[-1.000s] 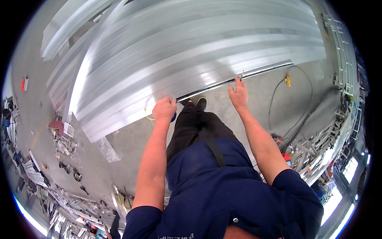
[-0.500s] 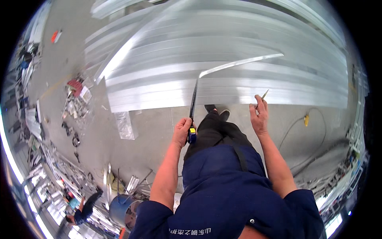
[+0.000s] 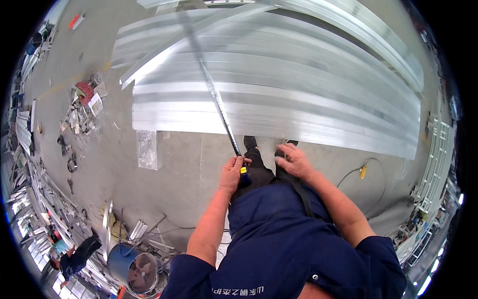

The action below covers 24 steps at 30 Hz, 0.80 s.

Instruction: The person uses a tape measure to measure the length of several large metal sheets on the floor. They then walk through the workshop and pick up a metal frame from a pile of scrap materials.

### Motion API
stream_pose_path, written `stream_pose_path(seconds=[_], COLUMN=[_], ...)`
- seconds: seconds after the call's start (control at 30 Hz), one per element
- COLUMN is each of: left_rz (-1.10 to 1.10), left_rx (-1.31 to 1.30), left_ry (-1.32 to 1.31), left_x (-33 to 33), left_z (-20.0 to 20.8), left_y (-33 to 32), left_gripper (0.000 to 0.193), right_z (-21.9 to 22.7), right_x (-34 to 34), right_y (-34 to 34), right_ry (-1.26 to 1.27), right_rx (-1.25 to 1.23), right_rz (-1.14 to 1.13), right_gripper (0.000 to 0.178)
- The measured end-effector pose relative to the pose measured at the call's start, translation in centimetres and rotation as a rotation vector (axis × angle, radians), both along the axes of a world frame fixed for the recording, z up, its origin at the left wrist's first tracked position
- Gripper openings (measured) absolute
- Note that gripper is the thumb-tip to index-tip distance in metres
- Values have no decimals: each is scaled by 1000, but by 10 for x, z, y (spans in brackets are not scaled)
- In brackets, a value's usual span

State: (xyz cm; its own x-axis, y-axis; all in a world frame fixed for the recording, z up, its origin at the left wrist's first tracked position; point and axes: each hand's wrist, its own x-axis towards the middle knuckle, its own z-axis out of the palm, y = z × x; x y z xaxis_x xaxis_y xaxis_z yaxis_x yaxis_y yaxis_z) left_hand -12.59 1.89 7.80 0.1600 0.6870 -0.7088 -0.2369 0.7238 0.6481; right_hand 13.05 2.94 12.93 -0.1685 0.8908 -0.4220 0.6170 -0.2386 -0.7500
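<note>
My left hand [image 3: 231, 173] is closed around a tape measure [image 3: 244, 171] with a dark blue and yellow case, held in front of my waist. Its metal blade [image 3: 217, 99] runs out far and slightly left over the sheet-like metal profiles, its far end blurred. My right hand [image 3: 295, 160] is in front of my right thigh, fingers curled inward. Whatever they hold is hidden; the thin pointed stick seen earlier does not show. Beyond both hands lie long silvery metal profiles [image 3: 279, 117], side by side in a broad layer.
One loose profile [image 3: 164, 54] lies slantwise across the layer's left part. Scrap and a red bundle [image 3: 84, 92] lie on the floor at left. A blue drum-shaped fan [image 3: 130, 266] stands lower left, near another person [image 3: 79, 256]. At right are a cable with a yellow piece [image 3: 363, 172] and white frames [image 3: 432, 164].
The tape blade, bent over to the right before, now stretches straight out and leftward. My right hand has come down and inward toward my thigh, and the pointed stick has dropped from sight.
</note>
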Motion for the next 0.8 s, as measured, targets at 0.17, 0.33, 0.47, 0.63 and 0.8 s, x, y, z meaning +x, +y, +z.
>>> stream_pose_path(seconds=[0.17, 0.33, 0.47, 0.63, 0.8], left_rz=[222, -123, -687, -671, -112], left_rx=[16, 121, 599, 410, 42], left_ry=[-136, 87, 439, 179, -198], left_x=[46, 49, 49, 82, 115], left_z=[-9, -16, -29, -27, -4], left_y=[1, 2, 8, 3, -3], left_gripper=[21, 26, 24, 18, 21], right_z=[18, 6, -11, -23, -6], right_x=[-46, -19, 13, 27, 8], right_y=[14, 17, -2, -15, -21], right_ry=[165, 63, 372, 528, 216], right_rx=[-115, -10, -352, -460, -87], right_rz=[166, 19, -604, -711, -117], right_gripper=[66, 53, 45, 42, 51])
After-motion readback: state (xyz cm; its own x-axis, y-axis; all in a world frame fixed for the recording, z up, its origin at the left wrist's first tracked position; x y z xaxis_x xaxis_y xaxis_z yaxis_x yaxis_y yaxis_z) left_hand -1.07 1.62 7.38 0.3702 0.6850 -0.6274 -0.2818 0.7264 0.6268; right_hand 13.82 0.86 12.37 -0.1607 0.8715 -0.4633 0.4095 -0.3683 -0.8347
